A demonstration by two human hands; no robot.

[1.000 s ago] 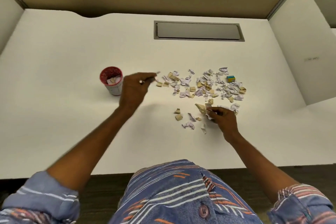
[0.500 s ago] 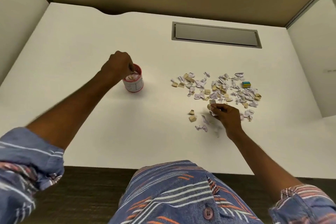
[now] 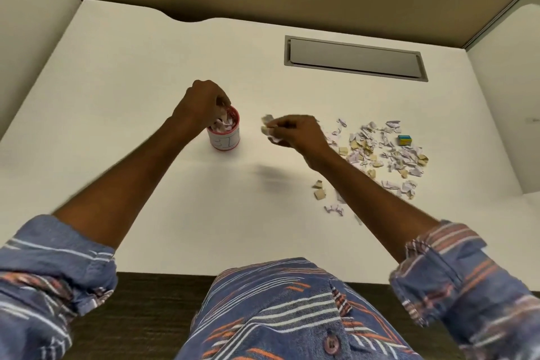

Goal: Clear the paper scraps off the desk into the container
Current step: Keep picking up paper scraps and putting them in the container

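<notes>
Head view: container [image 3: 224, 137] under left hand [image 3: 201, 105], touching.

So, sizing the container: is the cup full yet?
Nearly full: scraps show at the cup rim, under the left hand.

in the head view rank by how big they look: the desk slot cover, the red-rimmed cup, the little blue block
1. desk slot cover
2. red-rimmed cup
3. blue block

The gaps are wide, so nearness to the camera does not blur the order.
</notes>
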